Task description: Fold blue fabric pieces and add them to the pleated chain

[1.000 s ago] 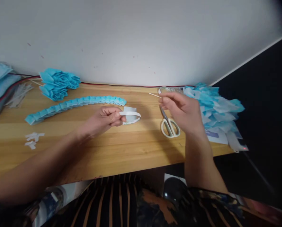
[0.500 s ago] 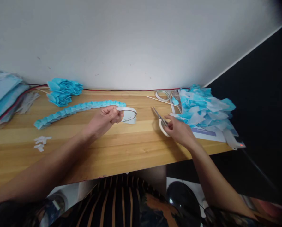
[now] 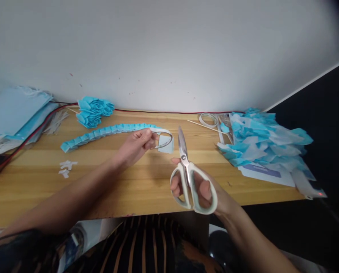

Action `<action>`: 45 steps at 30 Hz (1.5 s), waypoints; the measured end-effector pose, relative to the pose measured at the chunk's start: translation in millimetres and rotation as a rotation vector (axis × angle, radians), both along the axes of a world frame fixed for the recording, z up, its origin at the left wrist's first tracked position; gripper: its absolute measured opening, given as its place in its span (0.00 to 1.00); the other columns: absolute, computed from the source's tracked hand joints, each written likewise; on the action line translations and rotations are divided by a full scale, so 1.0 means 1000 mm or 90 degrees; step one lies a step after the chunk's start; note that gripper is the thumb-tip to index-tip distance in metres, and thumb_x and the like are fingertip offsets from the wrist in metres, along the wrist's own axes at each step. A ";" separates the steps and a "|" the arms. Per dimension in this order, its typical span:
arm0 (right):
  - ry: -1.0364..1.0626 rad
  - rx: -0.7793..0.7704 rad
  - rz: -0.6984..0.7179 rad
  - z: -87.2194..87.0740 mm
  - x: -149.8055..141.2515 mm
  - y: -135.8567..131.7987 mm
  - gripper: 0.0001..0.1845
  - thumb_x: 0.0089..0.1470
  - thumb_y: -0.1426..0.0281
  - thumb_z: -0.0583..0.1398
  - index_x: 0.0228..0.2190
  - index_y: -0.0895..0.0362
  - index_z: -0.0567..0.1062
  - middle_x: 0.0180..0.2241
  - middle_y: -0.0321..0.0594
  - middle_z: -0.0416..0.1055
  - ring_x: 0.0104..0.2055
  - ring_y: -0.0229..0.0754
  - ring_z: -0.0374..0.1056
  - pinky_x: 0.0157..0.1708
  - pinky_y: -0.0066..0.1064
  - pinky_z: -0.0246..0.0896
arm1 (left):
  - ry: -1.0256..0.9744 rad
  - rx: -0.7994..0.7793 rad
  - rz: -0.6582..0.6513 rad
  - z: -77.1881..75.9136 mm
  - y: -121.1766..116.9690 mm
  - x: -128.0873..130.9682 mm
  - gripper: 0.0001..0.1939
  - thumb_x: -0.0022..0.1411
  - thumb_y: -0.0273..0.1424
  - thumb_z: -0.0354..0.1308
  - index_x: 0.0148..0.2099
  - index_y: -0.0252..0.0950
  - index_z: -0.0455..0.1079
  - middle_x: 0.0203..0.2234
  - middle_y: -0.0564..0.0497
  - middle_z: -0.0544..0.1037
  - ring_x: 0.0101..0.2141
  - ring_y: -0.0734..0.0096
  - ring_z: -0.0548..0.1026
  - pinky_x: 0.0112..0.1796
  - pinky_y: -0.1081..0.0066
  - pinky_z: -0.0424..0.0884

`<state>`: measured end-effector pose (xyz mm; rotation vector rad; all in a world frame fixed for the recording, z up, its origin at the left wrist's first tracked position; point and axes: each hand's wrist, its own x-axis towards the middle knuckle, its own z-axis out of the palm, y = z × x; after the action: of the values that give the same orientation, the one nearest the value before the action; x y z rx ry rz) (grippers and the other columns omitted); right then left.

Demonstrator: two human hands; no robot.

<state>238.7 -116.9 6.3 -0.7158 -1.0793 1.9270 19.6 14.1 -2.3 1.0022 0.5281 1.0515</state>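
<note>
Indoors, a worker's left hand (image 3: 139,144) pinches a narrow ring of white tape (image 3: 161,130) between thumb and fingers, its hoop jutting to the right. The right hand (image 3: 204,187) is curled behind the scissors (image 3: 183,158), digits at both handle loops, the blades together and pointing away from the worker. Just beyond the left fingertips, behind the ring, lies a pale blue square (image 3: 166,148); farther out, a pleated blue strip (image 3: 106,132) runs off to that hand's left. White scraps (image 3: 67,164) sit left of the same wrist. Past the right hand are a thin stick (image 3: 194,123) and a second tape roll (image 3: 208,125).

To an onlooker, good handling here looks simple: a light pinch that doesn't bend the hoop, digits settled in both loops before the blades part, and tips well clear of the left fingers.
</note>
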 end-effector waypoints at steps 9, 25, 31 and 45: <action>0.077 0.087 0.101 0.001 -0.024 0.001 0.50 0.51 0.31 0.56 0.63 0.50 0.70 0.49 0.49 0.76 0.44 0.45 0.75 0.45 0.39 0.72 | 0.025 -0.046 0.030 0.004 -0.001 0.003 0.27 0.65 0.53 0.61 0.29 0.33 0.77 0.16 0.58 0.58 0.21 0.76 0.58 0.28 0.72 0.62; 0.063 0.040 -0.023 0.000 -0.053 0.015 0.37 0.61 0.39 0.57 0.55 0.55 0.76 0.33 0.41 0.71 0.29 0.38 0.65 0.26 0.28 0.67 | -0.025 -0.066 0.027 0.000 -0.002 0.006 0.28 0.63 0.56 0.61 0.30 0.33 0.75 0.20 0.55 0.65 0.22 0.77 0.63 0.28 0.74 0.66; 0.072 -0.006 -0.039 0.003 -0.051 0.020 0.37 0.57 0.38 0.59 0.52 0.54 0.77 0.32 0.39 0.71 0.28 0.38 0.66 0.25 0.28 0.67 | -0.001 -0.037 0.026 0.002 -0.002 0.006 0.30 0.66 0.56 0.55 0.27 0.34 0.73 0.19 0.53 0.66 0.24 0.73 0.66 0.31 0.72 0.69; 0.153 -0.073 -0.074 0.001 -0.057 0.028 0.35 0.59 0.41 0.61 0.54 0.55 0.77 0.31 0.37 0.69 0.27 0.37 0.64 0.23 0.28 0.63 | 0.029 0.051 0.017 -0.003 -0.005 0.008 0.35 0.63 0.63 0.53 0.22 0.37 0.62 0.19 0.55 0.63 0.23 0.73 0.63 0.30 0.69 0.64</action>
<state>181.9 -88.9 7.7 -0.5773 -0.7694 1.9289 27.8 9.0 -5.2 1.0945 0.5420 1.0823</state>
